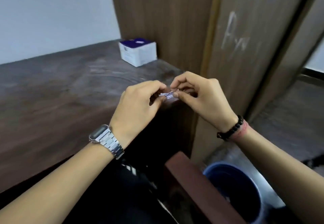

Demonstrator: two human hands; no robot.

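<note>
A small white packet with blue print is held between both hands above the near right corner of a dark wooden table. My left hand, with a metal watch on its wrist, pinches the packet's left end with thumb and fingers. Its right end is pinched by my right hand, which wears a black bead bracelet and a red thread. Most of the packet is hidden by the fingertips.
A white box with a purple lid stands at the table's far right, against a brown wooden panel. A blue bucket sits on the floor at lower right, beside a wooden chair arm. A scratched door stands right.
</note>
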